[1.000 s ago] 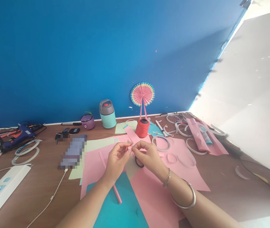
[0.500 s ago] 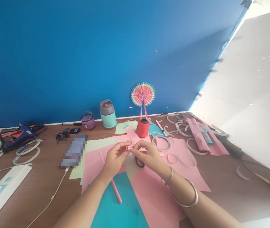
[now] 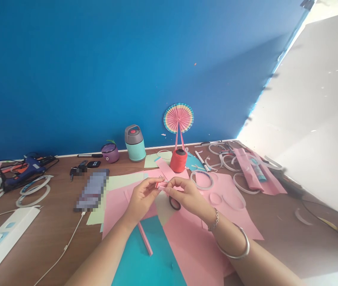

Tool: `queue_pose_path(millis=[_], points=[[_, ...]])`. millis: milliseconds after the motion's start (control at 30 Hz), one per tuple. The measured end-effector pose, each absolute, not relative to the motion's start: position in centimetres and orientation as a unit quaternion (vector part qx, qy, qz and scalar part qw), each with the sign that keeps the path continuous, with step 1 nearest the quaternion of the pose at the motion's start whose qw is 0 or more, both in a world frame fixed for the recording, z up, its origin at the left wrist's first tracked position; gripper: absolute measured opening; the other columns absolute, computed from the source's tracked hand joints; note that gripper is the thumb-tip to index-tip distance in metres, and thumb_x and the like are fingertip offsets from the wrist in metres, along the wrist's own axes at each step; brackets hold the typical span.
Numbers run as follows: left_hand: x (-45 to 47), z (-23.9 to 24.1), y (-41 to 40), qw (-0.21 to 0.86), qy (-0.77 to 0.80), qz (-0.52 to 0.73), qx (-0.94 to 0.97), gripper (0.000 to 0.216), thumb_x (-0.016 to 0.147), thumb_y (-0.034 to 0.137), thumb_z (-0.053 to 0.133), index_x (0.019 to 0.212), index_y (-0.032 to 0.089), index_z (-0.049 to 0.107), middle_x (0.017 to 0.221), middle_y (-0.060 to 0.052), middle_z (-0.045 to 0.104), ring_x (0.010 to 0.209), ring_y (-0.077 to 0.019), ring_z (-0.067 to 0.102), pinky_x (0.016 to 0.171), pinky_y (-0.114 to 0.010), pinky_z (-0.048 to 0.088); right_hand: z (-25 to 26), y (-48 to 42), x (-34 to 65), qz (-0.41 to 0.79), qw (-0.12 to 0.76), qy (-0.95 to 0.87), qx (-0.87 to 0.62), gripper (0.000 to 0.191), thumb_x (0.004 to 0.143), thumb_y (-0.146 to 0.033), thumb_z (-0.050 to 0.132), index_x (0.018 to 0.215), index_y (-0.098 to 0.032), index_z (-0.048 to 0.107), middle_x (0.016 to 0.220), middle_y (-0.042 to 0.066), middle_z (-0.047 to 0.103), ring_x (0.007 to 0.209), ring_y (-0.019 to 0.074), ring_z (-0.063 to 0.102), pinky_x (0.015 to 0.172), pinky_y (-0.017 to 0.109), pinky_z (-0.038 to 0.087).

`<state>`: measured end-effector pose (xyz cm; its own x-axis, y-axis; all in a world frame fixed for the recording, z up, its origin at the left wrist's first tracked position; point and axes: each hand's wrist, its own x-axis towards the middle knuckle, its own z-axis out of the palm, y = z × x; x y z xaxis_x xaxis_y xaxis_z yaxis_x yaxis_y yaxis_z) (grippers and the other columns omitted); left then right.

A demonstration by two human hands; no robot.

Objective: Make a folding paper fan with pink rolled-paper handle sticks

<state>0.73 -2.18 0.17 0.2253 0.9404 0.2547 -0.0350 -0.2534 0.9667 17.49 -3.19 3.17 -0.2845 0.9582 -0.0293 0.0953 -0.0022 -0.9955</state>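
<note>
Paper strip (image 3: 163, 185), small and pink, is pinched in the left hand (image 3: 141, 197) and the right hand (image 3: 184, 196), held above pink paper sheets (image 3: 197, 248). More of it shows than a second ago, suggesting it is being turned or opened out. Beyond, a red thread cone (image 3: 178, 161) stands below a round pleated fan (image 3: 178, 118).

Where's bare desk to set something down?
Bare desk shows right of the pink sheets, toward the curved pale scrap, and left, between power strip and charging cable. Those sheets crowd the middle below left hand and right hand; folded pink paper crowds back right.
</note>
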Motion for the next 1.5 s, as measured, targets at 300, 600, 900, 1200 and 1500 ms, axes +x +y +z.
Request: queue_pose_path(millis=[300, 600, 900, 1200, 1500], points=[[0.67, -0.10, -2.26, 0.491, 0.356, 0.500, 0.618, 0.021, 0.082, 0.029, 0.061, 0.102, 0.021, 0.065, 0.119, -0.009, 0.064, 0.111, -0.0237, 0.058, 0.097, -0.037, 0.044, 3.09, -3.15, 17.63, 0.547, 0.389, -0.586, -0.455, 0.032, 0.078, -0.048, 0.060, 0.070, -0.019, 0.051, 0.053, -0.006, 0.045, 0.042, 0.0087, 0.044, 0.043, 0.022, 0.036], [0.84, -0.02, -2.46, 0.482, 0.354, 0.498, 0.628, 0.020, 0.084, 0.027, 0.060, 0.102, 0.020, 0.064, 0.119, -0.009, 0.064, 0.112, -0.0223, 0.057, 0.097, -0.034, 0.044, 2.77, -3.02, 17.55, 0.538, 0.396, -0.585, -0.460, 0.028, 0.079, -0.043, 0.059, 0.068, -0.019, 0.050, 0.053, -0.006, 0.044, 0.043, 0.0088, 0.044, 0.041, 0.021, 0.033], [1.03, 0.03, -2.59, 0.488, 0.352, 0.497, 0.625, 0.019, 0.084, 0.025, 0.059, 0.102, 0.020, 0.063, 0.117, -0.009, 0.064, 0.112, -0.0216, 0.057, 0.096, -0.033, 0.044, 2.46, -2.90, 17.51, 0.520, 0.393, -0.595, -0.470, 0.024, 0.081, -0.038, 0.057, 0.069, -0.019, 0.050, 0.057, -0.005, 0.047, 0.046, 0.0091, 0.046, 0.043, 0.021, 0.035], [1.38, 0.39, -2.84, 0.515, 0.336, 0.508, 0.603, 0.019, 0.081, 0.023, 0.062, 0.100, 0.019, 0.063, 0.112, -0.009, 0.065, 0.108, -0.0215, 0.058, 0.095, -0.032, 0.044, 2.44, -3.01, 17.45, 0.501, 0.399, -0.605, -0.474, 0.022, 0.082, -0.035, 0.056, 0.067, -0.019, 0.050, 0.052, -0.006, 0.045, 0.046, 0.0090, 0.045, 0.044, 0.021, 0.034], [1.64, 0.18, -2.69, 0.518, 0.343, 0.530, 0.576, 0.019, 0.078, 0.024, 0.067, 0.096, 0.019, 0.065, 0.104, -0.007, 0.067, 0.104, -0.0203, 0.060, 0.094, -0.033, 0.044, 2.27, -2.96, 17.23, 0.485, 0.402, -0.619, -0.469, 0.016, 0.081, -0.030, 0.054, 0.069, -0.020, 0.052, 0.050, -0.007, 0.044, 0.046, 0.0094, 0.044, 0.047, 0.023, 0.036]])
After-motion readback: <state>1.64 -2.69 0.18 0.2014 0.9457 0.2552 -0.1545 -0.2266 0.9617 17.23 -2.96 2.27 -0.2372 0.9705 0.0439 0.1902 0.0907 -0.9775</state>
